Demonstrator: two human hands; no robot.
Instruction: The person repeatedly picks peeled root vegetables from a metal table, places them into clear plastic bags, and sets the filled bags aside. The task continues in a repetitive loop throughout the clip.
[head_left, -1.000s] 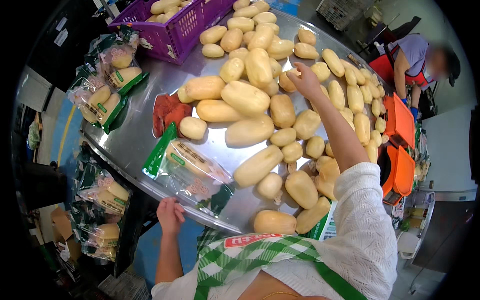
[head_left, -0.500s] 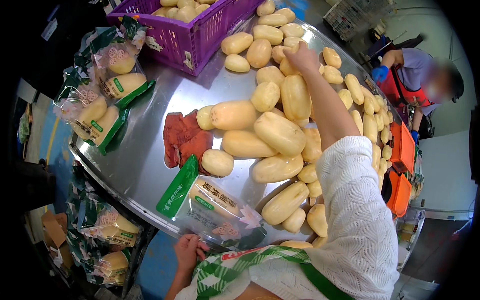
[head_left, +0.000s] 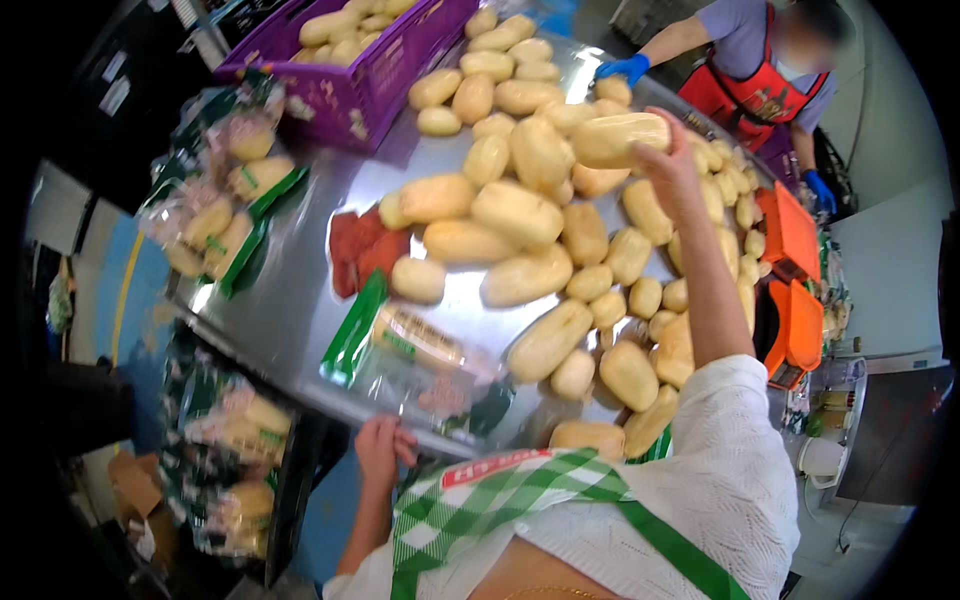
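My right hand [head_left: 670, 150] grips a long, pale peeled lotus root segment [head_left: 610, 138] above a spread of similar segments [head_left: 515, 215] on the steel table [head_left: 255, 305]. My left hand [head_left: 388, 445] is at the near table edge, fingers loosely bent and apart, with nothing visible in them. Just above it lies a clear, green-topped bag [head_left: 405, 335] with a pale segment inside. A crumpled red-brown cloth or glove [head_left: 355, 250] lies beside the segments.
A purple crate [head_left: 355, 90] of segments stands at the back left. Filled bags lie on the table's left [head_left: 230, 195] and lower down [head_left: 240, 430]. At right are two orange containers [head_left: 790, 230] and a co-worker [head_left: 750, 80] in a red apron and blue gloves.
My right hand has taken hold of a segment and lifted it toward the right. The co-worker's blue-gloved hand has moved out to the table's far edge.
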